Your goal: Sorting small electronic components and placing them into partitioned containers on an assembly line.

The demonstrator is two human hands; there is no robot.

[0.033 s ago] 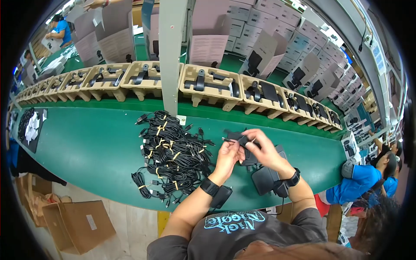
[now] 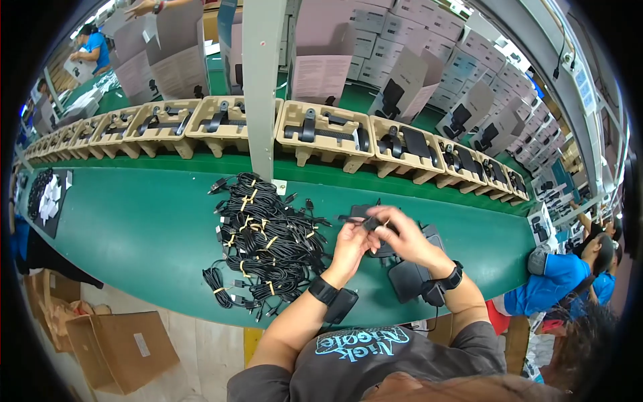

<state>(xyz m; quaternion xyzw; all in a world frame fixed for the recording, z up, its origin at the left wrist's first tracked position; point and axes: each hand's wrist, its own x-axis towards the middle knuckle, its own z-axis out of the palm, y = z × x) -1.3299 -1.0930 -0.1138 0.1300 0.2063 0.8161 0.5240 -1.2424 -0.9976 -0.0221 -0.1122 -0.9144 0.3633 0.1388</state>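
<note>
My left hand [image 2: 351, 246] pinches a black cable [image 2: 370, 224] with its thumb and fingers over the green table. A slim connector end of the cable sticks out to the left. My right hand [image 2: 404, 236] closes on the same cable from the right, its fingertips slightly blurred. A thin pale band seems to show at the right fingers. To the left of my hands lies a big heap of coiled black cables [image 2: 268, 234] tied with yellowish bands. Flat black pieces [image 2: 407, 280] lie beneath and beside my right hand, partly hidden by it.
Along the far side runs a row of brown moulded trays [image 2: 326, 134] holding black parts. A grey post [image 2: 261, 87] rises from the table's far edge. Open printed boxes [image 2: 408, 84] stand behind. A cardboard carton [image 2: 124, 348] sits at lower left. Co-workers in blue [image 2: 556, 278] are at right.
My right hand's fingers have shifted slightly and curled around the cable. The connector end has tipped a little and moved left. My left hand stays nearly in place.
</note>
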